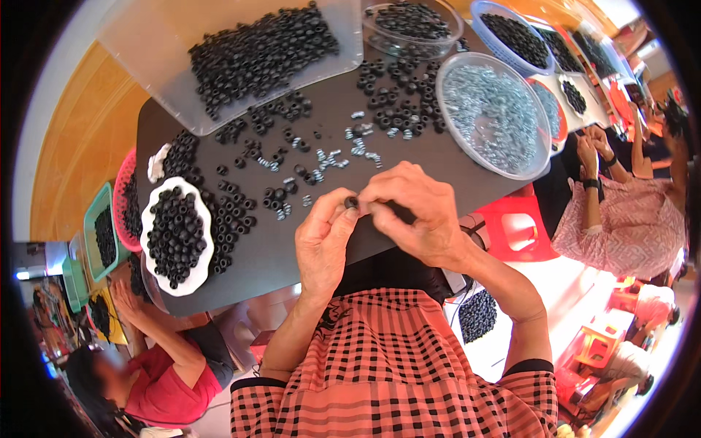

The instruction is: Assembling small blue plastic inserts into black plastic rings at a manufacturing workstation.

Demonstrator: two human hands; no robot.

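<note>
My left hand (325,241) pinches a small black plastic cap (351,202) between thumb and fingertips, above the front part of the dark table. My right hand (420,212) meets it there, thumb and forefinger closed together beside the cap; whatever lies between them is too small to make out. Just beyond my hands, small metal springs (325,160) are scattered among loose hollow black caps (277,196). More black caps (234,212) cluster to the left, beside a white scalloped dish (206,255) heaped with black pieces.
A large clear tub (350,36) of black caps stands at the far side. At right are a round bowl (537,157) of springs and a blue basket (478,14). Pink (123,179) and green (89,219) baskets stand left. Other people sit on both sides; a red stool (511,226) is at right.
</note>
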